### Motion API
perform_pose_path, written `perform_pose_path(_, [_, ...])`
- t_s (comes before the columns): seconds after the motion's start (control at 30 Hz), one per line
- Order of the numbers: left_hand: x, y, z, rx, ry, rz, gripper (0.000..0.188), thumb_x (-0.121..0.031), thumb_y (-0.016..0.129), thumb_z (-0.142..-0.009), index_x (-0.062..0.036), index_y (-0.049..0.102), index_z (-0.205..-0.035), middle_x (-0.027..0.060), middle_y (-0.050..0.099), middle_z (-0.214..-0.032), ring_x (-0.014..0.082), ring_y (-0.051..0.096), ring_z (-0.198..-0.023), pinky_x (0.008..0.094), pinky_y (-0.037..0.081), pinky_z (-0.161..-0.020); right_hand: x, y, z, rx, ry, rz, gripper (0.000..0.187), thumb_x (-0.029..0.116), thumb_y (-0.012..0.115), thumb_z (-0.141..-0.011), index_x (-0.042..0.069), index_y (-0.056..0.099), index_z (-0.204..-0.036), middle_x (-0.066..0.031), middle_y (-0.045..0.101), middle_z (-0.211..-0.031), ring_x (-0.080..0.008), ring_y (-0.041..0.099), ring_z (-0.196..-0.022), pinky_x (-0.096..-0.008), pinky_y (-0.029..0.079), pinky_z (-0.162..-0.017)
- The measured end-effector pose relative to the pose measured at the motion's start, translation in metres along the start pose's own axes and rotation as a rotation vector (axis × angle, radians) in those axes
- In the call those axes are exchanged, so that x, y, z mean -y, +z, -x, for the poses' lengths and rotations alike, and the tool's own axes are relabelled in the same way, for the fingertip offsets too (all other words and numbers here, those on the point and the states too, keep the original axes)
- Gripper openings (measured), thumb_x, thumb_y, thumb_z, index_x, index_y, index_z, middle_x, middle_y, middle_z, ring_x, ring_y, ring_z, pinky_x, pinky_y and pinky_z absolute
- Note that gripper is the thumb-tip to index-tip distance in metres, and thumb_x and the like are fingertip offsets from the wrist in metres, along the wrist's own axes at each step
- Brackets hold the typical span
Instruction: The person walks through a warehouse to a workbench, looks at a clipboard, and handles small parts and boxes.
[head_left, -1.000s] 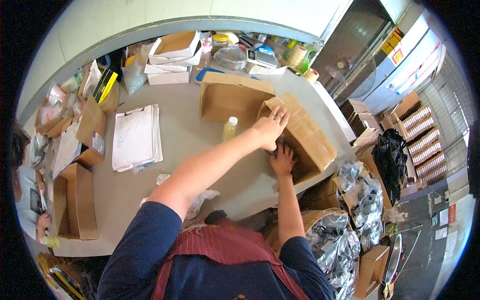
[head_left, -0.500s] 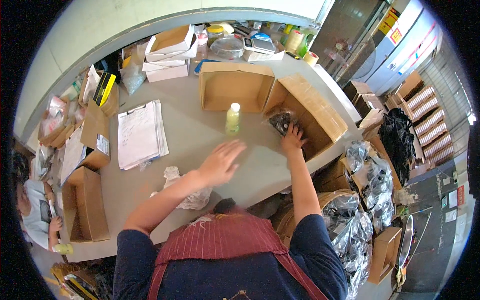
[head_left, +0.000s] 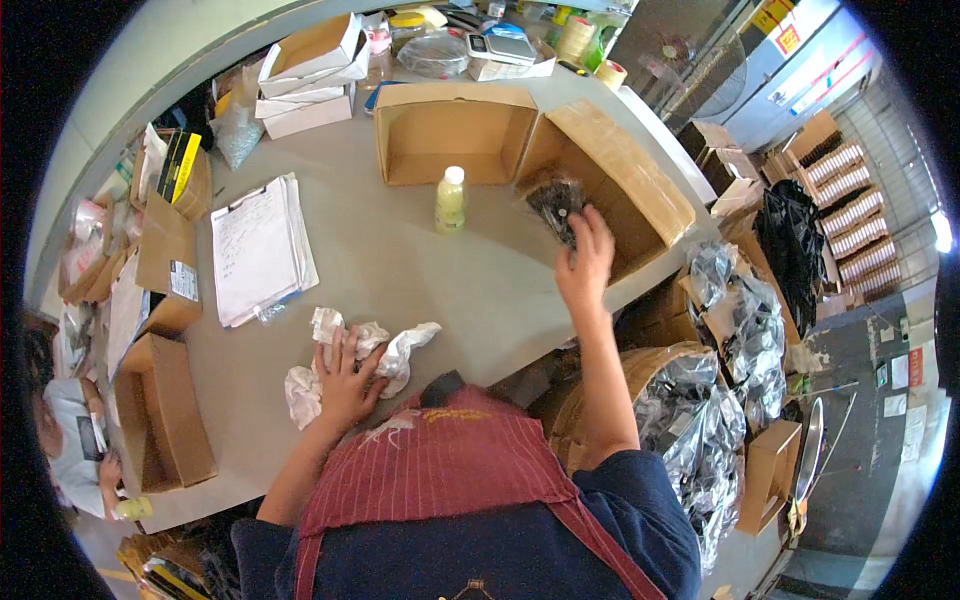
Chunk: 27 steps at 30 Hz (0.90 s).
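My left hand (head_left: pixel 348 385) rests with spread fingers on crumpled white cloth or paper (head_left: pixel 405 352) near the front edge of the table. My right hand (head_left: pixel 588 265) has thumb and fingers apart beside a dark item in clear plastic (head_left: pixel 555 205); whether a fingertip touches it I cannot tell. That packet lies at the open side of a taped cardboard box (head_left: pixel 640 175). A bottle of pale yellow-green liquid with a white cap (head_left: pixel 451 202) stands upright left of the packet.
Another open cardboard box (head_left: pixel 455 130) stands behind the bottle. Clipboard papers (head_left: pixel 262 250) lie on the left, near a tall open box (head_left: pixel 165 410). Right of the table, a large carton holds plastic-wrapped items (head_left: pixel 690 430). Another person (head_left: pixel 80 440) is at the far left.
My left hand has come down and left onto the crumpled white material. My right hand has drawn back slightly from the dark packet. The whole view has shifted a little.
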<state>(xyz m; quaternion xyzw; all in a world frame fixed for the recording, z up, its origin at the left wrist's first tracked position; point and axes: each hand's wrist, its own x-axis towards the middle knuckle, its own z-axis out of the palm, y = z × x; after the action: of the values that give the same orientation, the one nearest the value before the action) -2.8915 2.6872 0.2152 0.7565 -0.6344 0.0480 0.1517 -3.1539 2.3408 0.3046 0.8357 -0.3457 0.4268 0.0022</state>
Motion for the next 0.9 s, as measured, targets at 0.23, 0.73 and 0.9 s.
perform_pose_path(0.23, [-0.004,-0.001,-0.01,-0.09,-0.023,0.003,0.049,-0.032,0.073,-0.079,-0.0198,0.063,-0.125,0.0152,0.04,-0.149,0.0382,0.03,-0.142,0.0612,0.018,-0.113,-0.02,-0.105,-0.075,0.113,0.473,0.501,0.072,0.016,0.065,-0.076,0.027,0.046,-0.145,-0.0154,0.028,-0.157,-0.0453,0.02,-0.144,-0.0624,0.02,-0.114])
perform_pose_path(0.73, [-0.003,-0.007,-0.01,-0.137,0.007,0.089,0.045,-0.031,0.072,-0.079,-0.0147,0.065,-0.121,0.0157,0.046,-0.141,0.0388,0.032,-0.14,0.0613,0.019,-0.114,-0.06,-0.08,-0.049,0.023,0.426,0.169,0.073,0.0,0.052,-0.072,0.032,0.057,-0.138,-0.0178,0.03,-0.157,-0.0349,0.044,-0.136,-0.0385,0.047,-0.102])
perform_pose_path(0.9, [0.001,-0.001,-0.008,-0.131,0.005,0.09,0.046,-0.032,0.073,-0.078,-0.0164,0.065,-0.121,0.0146,0.045,-0.143,0.0388,0.031,-0.141,0.0612,0.019,-0.114,-0.044,-0.071,-0.055,0.078,0.427,0.197,0.07,0.004,0.053,-0.074,0.031,0.055,-0.139,-0.0164,0.032,-0.157,-0.0345,0.046,-0.134,-0.039,0.049,-0.099])
